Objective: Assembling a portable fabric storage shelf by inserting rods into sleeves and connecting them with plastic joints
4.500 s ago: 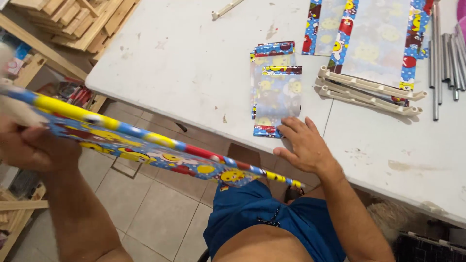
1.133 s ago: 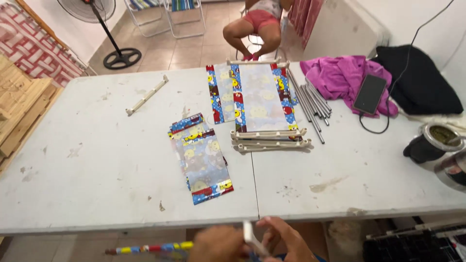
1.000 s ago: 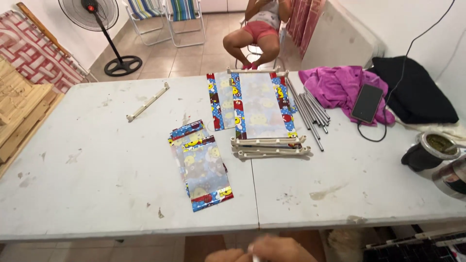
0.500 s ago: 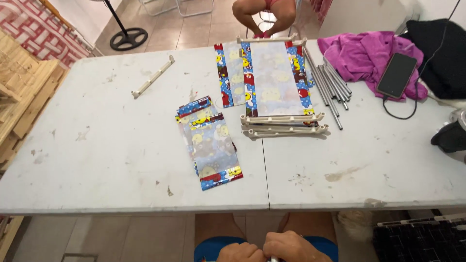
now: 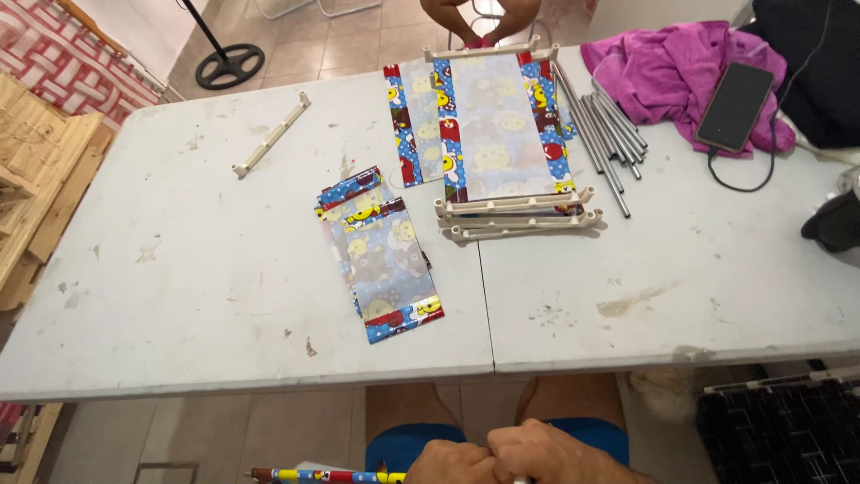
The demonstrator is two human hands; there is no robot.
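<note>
While gripped, patterned rod lies level, pointing left.

A likely home workshop: scuffed white folding table, metal rods, wooden pallets, tiled floor.

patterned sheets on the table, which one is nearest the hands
The smaller patterned sheet stack near the table's front edge, left of the seam. The larger patterned sheet lies at the far edge, framed by cream plastic bars, well away from both hands.
</note>
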